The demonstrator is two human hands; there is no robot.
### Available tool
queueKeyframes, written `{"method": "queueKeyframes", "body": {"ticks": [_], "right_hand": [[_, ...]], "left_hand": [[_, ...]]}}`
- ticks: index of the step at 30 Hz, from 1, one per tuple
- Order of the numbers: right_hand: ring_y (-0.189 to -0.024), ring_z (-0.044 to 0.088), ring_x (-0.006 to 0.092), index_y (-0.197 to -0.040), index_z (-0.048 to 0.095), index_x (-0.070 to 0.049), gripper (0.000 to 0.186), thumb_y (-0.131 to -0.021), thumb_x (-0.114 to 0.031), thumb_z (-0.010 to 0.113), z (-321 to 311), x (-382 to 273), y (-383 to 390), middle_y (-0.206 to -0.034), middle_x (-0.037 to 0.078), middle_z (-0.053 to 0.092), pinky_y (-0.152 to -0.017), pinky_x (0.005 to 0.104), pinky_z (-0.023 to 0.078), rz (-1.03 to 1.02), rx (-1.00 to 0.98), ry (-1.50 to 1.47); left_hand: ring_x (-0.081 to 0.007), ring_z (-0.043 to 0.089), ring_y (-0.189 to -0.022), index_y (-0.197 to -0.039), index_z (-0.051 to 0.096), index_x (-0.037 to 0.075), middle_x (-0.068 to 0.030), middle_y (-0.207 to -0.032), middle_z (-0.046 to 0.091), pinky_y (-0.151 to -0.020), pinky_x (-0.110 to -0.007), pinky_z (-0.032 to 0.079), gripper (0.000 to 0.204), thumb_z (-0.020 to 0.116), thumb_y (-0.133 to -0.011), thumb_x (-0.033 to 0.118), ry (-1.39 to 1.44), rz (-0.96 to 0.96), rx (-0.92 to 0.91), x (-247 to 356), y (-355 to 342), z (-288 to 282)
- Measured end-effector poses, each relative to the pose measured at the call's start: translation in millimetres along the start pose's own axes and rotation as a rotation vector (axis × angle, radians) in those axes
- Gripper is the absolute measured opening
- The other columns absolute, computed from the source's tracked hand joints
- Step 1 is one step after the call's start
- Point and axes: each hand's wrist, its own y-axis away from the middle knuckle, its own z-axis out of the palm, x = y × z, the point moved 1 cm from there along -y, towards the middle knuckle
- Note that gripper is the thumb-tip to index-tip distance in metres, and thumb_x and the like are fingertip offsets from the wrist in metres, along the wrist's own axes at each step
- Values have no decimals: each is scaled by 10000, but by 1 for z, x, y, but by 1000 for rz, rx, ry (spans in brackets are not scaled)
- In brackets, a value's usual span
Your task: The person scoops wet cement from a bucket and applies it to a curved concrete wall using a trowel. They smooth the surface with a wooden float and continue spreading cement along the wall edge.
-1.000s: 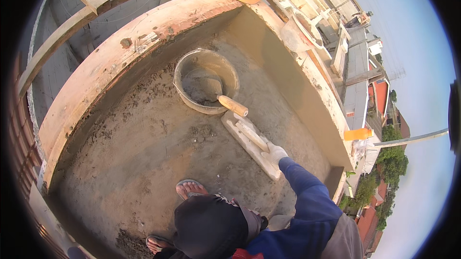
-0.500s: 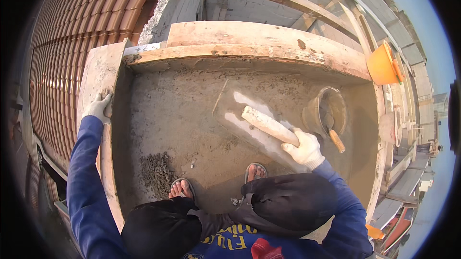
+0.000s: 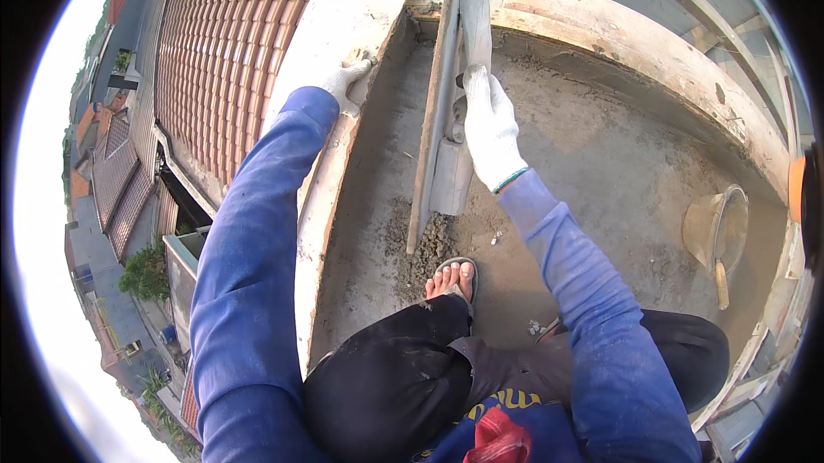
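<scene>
Right hand (image 3: 493,133), in white knit glove, closed round the handle of the float (image 3: 433,120): long, flat, straight-edged blade, tipped nearly on edge, above the rough grey mortar floor (image 3: 592,154) near the board. Left hand (image 3: 343,85), same glove, on the inner edge of the mortar-spotted flat board (image 3: 352,12); can't tell if it's gripping. Crumbly dark lumps (image 3: 439,240) by the float's near end. Round mortar-smeared bucket (image 3: 699,227) off right, wooden handle (image 3: 721,284) sticking out.

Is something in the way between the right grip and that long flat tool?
Nothing visible except its own white glove: the right grip is closed on the handle of the long flat tool, which is tipped on edge.
</scene>
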Motion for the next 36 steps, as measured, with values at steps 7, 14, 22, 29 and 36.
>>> {"method": "queueKeyframes", "body": {"ticks": [7, 14, 22, 29, 36], "right_hand": [[-841, 692, 395, -1151, 667, 37, 680, -1141, -604, 437, 93, 137, 78, -953, 255, 696, -818, 484, 540, 221, 58, -28], [-1059, 693, 535, -1168, 638, 7, 731, -1102, -688, 423, 130, 155, 87, -1053, 305, 725, -923, 565, 531, 348, -13, 69], [-1114, 689, 536, -1196, 653, 3, 719, -1105, -672, 422, 148, 128, 35, -1137, 319, 731, -958, 573, 538, 291, -9, 91], [-1144, 690, 532, -1232, 656, 17, 771, -1095, -699, 406, 144, 151, 38, -1183, 321, 731, -982, 578, 538, 419, 20, 104], [-1107, 695, 541, -1159, 652, 1, 709, -1097, -673, 442, 137, 135, 18, -1118, 321, 737, -941, 572, 549, 282, 42, 87]], "left_hand": [[-372, 651, -1278, -1614, 545, 190, -211, -1433, 641, -1144, -446, 513, 1090, 1029, -646, 56, -89, 105, 98, 16, 7, -3], [-364, 563, -1457, -1602, 557, 153, -192, -1565, 590, -1249, -445, 441, 1109, 996, -609, -72, -120, -13, 92, 33, 19, -13], [-342, 635, -1319, -1575, 590, 161, -162, -1401, 656, -1185, -421, 494, 1007, 954, -665, -70, -176, -17, 123, 5, 18, -10], [-349, 635, -1300, -1591, 579, 178, -163, -1371, 661, -1178, -424, 489, 1018, 956, -676, -61, -230, 124, 184, 30, 15, -11], [-358, 602, -1401, -1579, 585, 158, -191, -1477, 637, -1187, -415, 500, 982, 963, -695, -43, -114, -36, 43, 37, 10, -10]]}}
